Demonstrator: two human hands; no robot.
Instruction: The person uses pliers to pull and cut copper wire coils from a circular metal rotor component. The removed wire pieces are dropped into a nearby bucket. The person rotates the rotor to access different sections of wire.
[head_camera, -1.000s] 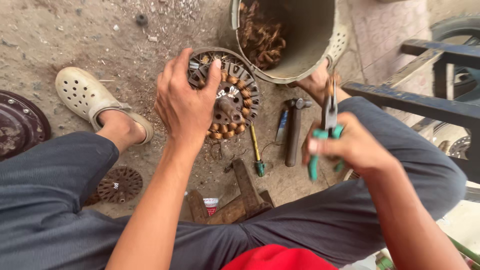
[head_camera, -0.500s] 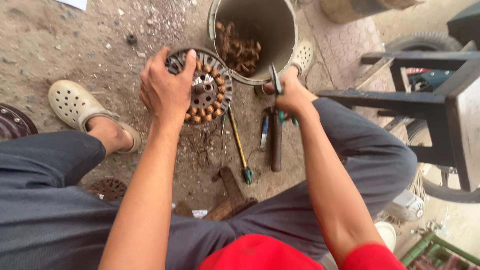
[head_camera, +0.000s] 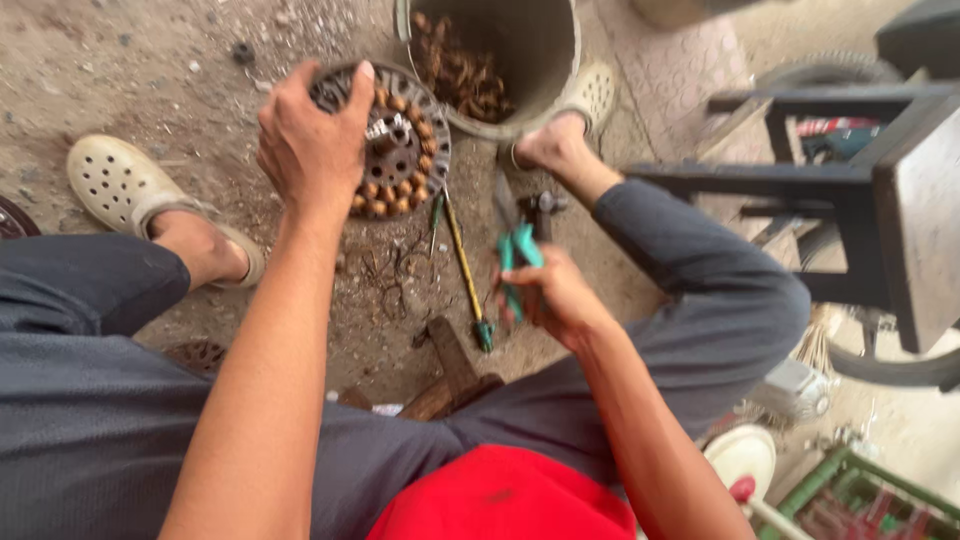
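Since half a second ago the right hand has drawn back from the bucket, fingers clamped on the green-handled pliers. Beyond it, left of the bucket, the left hand grips the wound stator on the ground. Judged mid-stripping: next needs the pliers brought onto a coil.

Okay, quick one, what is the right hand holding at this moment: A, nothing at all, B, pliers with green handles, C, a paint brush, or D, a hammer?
B: the right hand is closed around pliers with green handles, held above the ground between the knees, while the left hand grips the round motor part with copper coils beside the bucket.
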